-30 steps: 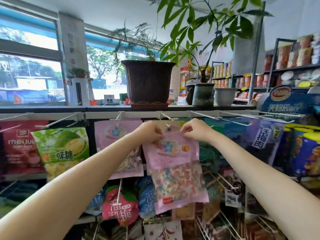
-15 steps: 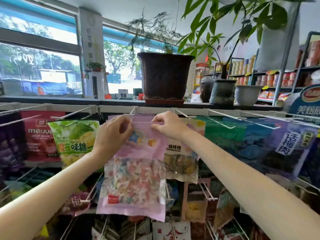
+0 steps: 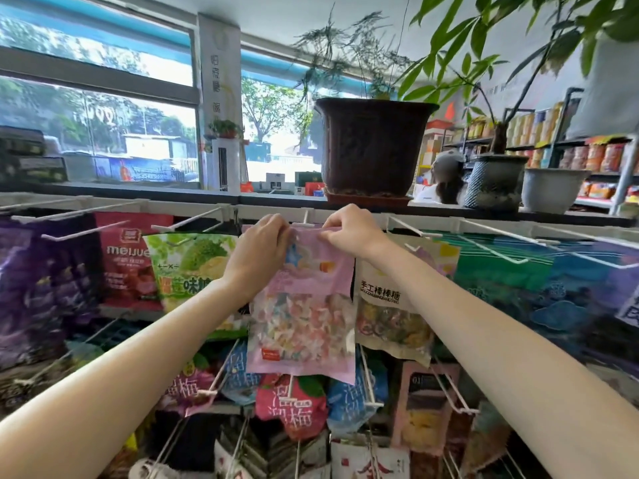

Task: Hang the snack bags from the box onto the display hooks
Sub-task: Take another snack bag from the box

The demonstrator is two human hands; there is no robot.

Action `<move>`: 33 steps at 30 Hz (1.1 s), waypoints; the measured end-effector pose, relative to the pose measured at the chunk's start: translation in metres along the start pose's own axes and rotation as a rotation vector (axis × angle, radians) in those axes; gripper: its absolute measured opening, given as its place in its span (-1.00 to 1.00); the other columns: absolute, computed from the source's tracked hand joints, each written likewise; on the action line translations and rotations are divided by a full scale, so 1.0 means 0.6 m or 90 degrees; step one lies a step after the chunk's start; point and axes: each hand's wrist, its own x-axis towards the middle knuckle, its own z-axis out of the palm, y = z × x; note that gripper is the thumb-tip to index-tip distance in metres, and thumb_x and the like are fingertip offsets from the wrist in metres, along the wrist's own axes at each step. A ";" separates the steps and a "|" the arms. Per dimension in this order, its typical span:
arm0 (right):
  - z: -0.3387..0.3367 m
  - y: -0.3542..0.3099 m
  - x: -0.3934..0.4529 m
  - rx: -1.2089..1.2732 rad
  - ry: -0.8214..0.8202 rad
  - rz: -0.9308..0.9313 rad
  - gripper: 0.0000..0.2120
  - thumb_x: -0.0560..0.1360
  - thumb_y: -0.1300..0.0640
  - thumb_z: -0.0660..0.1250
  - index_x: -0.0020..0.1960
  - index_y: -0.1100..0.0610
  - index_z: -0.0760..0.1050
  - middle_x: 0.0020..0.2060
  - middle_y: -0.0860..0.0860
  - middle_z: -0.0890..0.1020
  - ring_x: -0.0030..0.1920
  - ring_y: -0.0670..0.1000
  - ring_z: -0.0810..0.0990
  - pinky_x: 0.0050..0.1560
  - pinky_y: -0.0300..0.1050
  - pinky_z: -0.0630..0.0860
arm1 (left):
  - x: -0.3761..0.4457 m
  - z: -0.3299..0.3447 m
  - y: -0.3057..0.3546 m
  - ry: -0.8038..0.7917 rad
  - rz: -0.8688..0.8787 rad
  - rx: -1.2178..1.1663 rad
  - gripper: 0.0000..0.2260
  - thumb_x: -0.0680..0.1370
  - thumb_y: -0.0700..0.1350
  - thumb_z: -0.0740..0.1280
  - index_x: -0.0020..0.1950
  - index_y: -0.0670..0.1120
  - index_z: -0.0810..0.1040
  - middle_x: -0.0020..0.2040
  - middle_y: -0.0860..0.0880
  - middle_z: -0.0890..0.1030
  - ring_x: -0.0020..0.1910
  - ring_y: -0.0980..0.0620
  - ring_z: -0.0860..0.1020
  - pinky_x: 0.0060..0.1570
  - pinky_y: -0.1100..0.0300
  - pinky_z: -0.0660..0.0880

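A pink snack bag (image 3: 304, 316) of pastel candies hangs in front of the rack, held up by its top edge. My left hand (image 3: 257, 250) pinches the top left corner and my right hand (image 3: 349, 233) pinches the top right corner. The bag's top edge sits at the tip of a white display hook (image 3: 304, 221) in the top row. Whether the hook passes through the bag's hole is hidden by my fingers. The box is out of sight.
Hanging bags flank it: a green one (image 3: 188, 271) on the left, a cream lollipop bag (image 3: 397, 305) on the right. Empty white hooks (image 3: 491, 248) jut out at right. A brown plant pot (image 3: 371, 146) stands on the shelf above. Lower rows hold more bags (image 3: 292, 406).
Both hands have carried the pink bag leftward and up along the top row, from the cream bag's hook to the hook left of it. The grip on the corners is unchanged.
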 end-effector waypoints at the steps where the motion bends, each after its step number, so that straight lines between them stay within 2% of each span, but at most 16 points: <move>1: -0.002 0.005 0.000 -0.005 -0.008 0.010 -0.81 0.50 0.22 0.29 0.02 0.21 0.65 -0.05 0.12 0.68 -0.01 0.06 0.61 -0.10 -0.17 0.45 | -0.005 -0.001 -0.002 0.004 0.013 -0.005 -0.81 0.61 -0.15 0.16 -0.09 -0.23 0.47 -0.17 -0.07 0.49 -0.25 0.01 0.40 -0.22 0.20 0.27; 4: -0.001 0.014 -0.003 0.001 -0.036 0.040 -0.81 0.51 0.18 0.31 0.02 0.23 0.64 -0.04 0.12 0.68 -0.10 -0.01 0.57 -0.19 -0.24 0.41 | -0.013 0.004 -0.009 -0.021 0.023 -0.005 -0.83 0.60 -0.18 0.17 -0.12 -0.23 0.46 -0.18 -0.08 0.49 -0.23 -0.04 0.44 -0.21 0.17 0.29; 7: 0.009 0.012 0.001 -0.052 0.007 0.046 -0.82 0.52 0.17 0.30 -0.01 0.22 0.65 -0.07 0.09 0.68 -0.16 -0.05 0.52 -0.21 -0.25 0.35 | -0.006 0.019 -0.009 -0.062 -0.062 -0.007 -0.84 0.61 -0.16 0.14 -0.14 -0.14 0.39 -0.16 -0.04 0.45 -0.16 -0.08 0.48 -0.18 0.17 0.29; 8: 0.013 0.010 0.003 -0.076 0.022 0.049 -0.82 0.52 0.17 0.29 -0.02 0.22 0.64 -0.07 0.10 0.68 -0.13 -0.02 0.54 -0.19 -0.23 0.34 | -0.003 0.025 -0.007 -0.079 -0.088 -0.004 -0.86 0.61 -0.17 0.13 -0.10 -0.16 0.41 -0.11 -0.07 0.47 -0.11 -0.11 0.50 -0.16 0.15 0.32; 10: 0.023 0.008 0.003 -0.133 0.049 0.045 -0.83 0.53 0.22 0.25 -0.04 0.23 0.61 -0.07 0.12 0.65 -0.04 0.07 0.58 -0.18 -0.17 0.37 | -0.006 0.033 -0.004 -0.120 -0.103 0.018 -0.85 0.60 -0.20 0.13 0.10 -0.22 0.42 0.08 -0.14 0.47 0.01 -0.17 0.52 -0.07 0.05 0.41; 12: 0.033 0.011 -0.003 -0.190 0.075 0.040 -0.80 0.51 0.32 0.18 0.00 0.24 0.57 -0.02 0.16 0.62 0.02 0.16 0.57 -0.15 -0.12 0.41 | -0.019 0.036 -0.006 -0.149 -0.047 0.057 -0.67 0.58 -0.28 0.14 0.34 -0.24 0.29 0.33 -0.20 0.32 0.19 -0.22 0.48 0.07 0.00 0.47; 13: 0.037 0.012 -0.008 -0.212 0.088 0.038 -0.77 0.50 0.36 0.14 0.04 0.25 0.54 0.01 0.17 0.60 0.04 0.18 0.55 -0.13 -0.11 0.41 | -0.028 0.033 -0.011 -0.156 -0.009 0.069 -0.58 0.56 -0.31 0.15 0.42 -0.24 0.21 0.41 -0.22 0.21 0.31 -0.22 0.39 0.18 0.01 0.45; 15: 0.044 0.009 -0.022 -0.234 0.112 0.020 -0.73 0.49 0.39 0.12 0.13 0.24 0.48 0.07 0.16 0.57 0.11 0.16 0.51 -0.08 -0.10 0.40 | -0.047 0.018 -0.028 -0.175 0.064 0.101 -0.49 0.51 -0.35 0.19 0.46 -0.20 0.18 0.47 -0.20 0.13 0.39 -0.20 0.28 0.30 0.01 0.37; 17: 0.052 0.000 -0.039 -0.239 0.159 -0.021 -0.70 0.50 0.36 0.14 0.20 0.23 0.47 0.14 0.13 0.56 0.18 0.12 0.47 0.06 -0.05 0.43 | -0.068 0.002 -0.053 -0.182 0.147 0.129 -0.47 0.45 -0.33 0.26 0.41 -0.18 0.26 0.41 -0.21 0.25 0.29 -0.23 0.38 0.24 -0.04 0.39; 19: 0.066 -0.015 -0.058 -0.236 0.218 -0.057 -0.68 0.50 0.36 0.18 0.23 0.26 0.47 0.17 0.14 0.54 0.20 0.13 0.48 0.11 -0.05 0.45 | -0.088 -0.011 -0.083 -0.177 0.206 0.134 -0.48 0.37 -0.30 0.33 0.31 -0.16 0.31 0.30 -0.22 0.39 0.16 -0.25 0.48 0.12 -0.08 0.46; 21: 0.090 -0.035 -0.084 -0.234 0.262 -0.062 -0.68 0.46 0.37 0.22 0.21 0.28 0.47 0.16 0.18 0.52 0.09 0.17 0.53 -0.02 -0.02 0.48 | -0.112 -0.021 -0.115 -0.169 0.245 0.125 -0.50 0.33 -0.28 0.36 0.23 -0.14 0.31 0.19 -0.21 0.47 0.06 -0.24 0.53 0.00 -0.07 0.52; 23: 0.126 -0.056 -0.115 -0.229 0.278 -0.046 -0.69 0.43 0.37 0.23 0.17 0.29 0.47 0.12 0.20 0.48 -0.06 0.18 0.54 -0.20 -0.03 0.45 | -0.147 -0.032 -0.141 -0.157 0.285 0.109 -0.61 0.36 -0.23 0.29 0.18 -0.15 0.33 0.13 -0.20 0.51 0.00 -0.21 0.56 -0.07 -0.01 0.51; 24: 0.147 -0.065 -0.133 -0.218 0.275 -0.024 -0.69 0.43 0.37 0.23 0.17 0.29 0.46 0.13 0.20 0.46 -0.08 0.18 0.53 -0.22 -0.04 0.43 | -0.168 -0.037 -0.154 -0.158 0.306 0.103 -0.66 0.39 -0.19 0.21 0.16 -0.16 0.36 0.12 -0.19 0.52 -0.02 -0.20 0.56 -0.09 0.02 0.51; 26: 0.198 -0.081 -0.174 -0.194 0.268 0.042 -0.68 0.44 0.37 0.21 0.19 0.29 0.43 0.16 0.21 0.41 -0.03 0.18 0.50 -0.17 -0.06 0.42 | -0.219 -0.039 -0.181 -0.197 0.322 0.079 -0.64 0.39 -0.14 0.10 0.14 -0.19 0.43 0.10 -0.19 0.53 -0.03 -0.19 0.57 -0.10 0.05 0.49; 29: 0.290 -0.102 -0.252 -0.197 0.196 0.112 -0.70 0.46 0.36 0.21 0.20 0.29 0.41 0.18 0.22 0.38 -0.05 0.17 0.50 -0.19 -0.11 0.40 | -0.324 -0.024 -0.230 -0.291 0.343 0.061 -0.66 0.41 -0.18 0.16 0.15 -0.22 0.48 0.11 -0.21 0.54 -0.02 -0.21 0.56 -0.08 0.02 0.47; 33: 0.399 -0.108 -0.374 -0.183 0.007 0.226 -0.76 0.51 0.31 0.21 0.18 0.25 0.41 0.17 0.15 0.36 -0.05 0.11 0.50 -0.16 -0.15 0.37 | -0.483 0.002 -0.274 -0.447 0.365 0.037 -0.61 0.33 -0.14 0.09 0.11 -0.17 0.44 0.05 -0.15 0.56 -0.10 -0.17 0.58 -0.11 0.07 0.40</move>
